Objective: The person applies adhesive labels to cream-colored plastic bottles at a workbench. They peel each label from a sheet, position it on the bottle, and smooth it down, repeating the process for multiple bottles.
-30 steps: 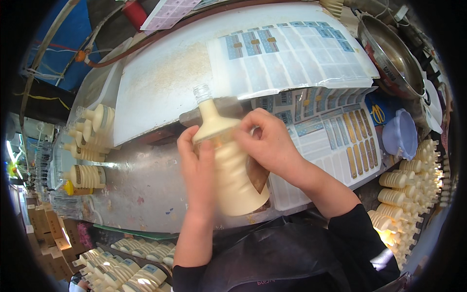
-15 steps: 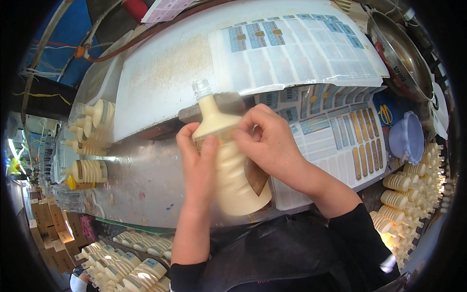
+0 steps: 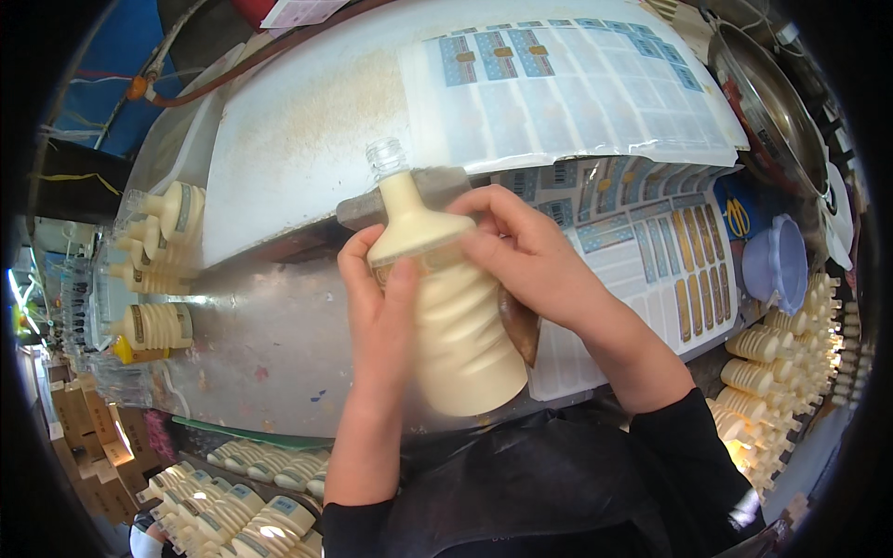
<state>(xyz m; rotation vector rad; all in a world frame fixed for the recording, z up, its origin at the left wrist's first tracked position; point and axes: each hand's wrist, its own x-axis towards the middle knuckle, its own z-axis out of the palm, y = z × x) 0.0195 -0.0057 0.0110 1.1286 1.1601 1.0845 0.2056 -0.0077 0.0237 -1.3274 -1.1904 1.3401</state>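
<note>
A cream-coloured bottle (image 3: 463, 335) with spiral ridges and a clear threaded neck lies tilted in front of me, neck pointing away. A narrow gold label strip (image 3: 409, 265) runs around its shoulder. My left hand (image 3: 377, 288) grips the bottle's left side, thumb pressing on the strip. At the right side of the shoulder, my right hand (image 3: 516, 246) is closed with its thumb and fingers against the bottle; the strip's far end is hidden there. Below that hand, a brown pointed piece (image 3: 521, 325) shows beside the bottle; its kind is unclear. A grey block (image 3: 442, 191) lies behind the bottle's neck.
Label sheets (image 3: 693, 270) with gold and blue strips lie to the right, and another sheet (image 3: 558, 102) is on the white board (image 3: 288, 139). Similar bottles stand left (image 3: 158, 325), lower left (image 3: 223, 511) and right (image 3: 758, 372). A lavender bucket (image 3: 777, 265) sits at the right.
My right hand has slid a little right along the strip to the bottle's side. The bottle's base and the brown piece have shifted slightly right; my left hand keeps its grip.
</note>
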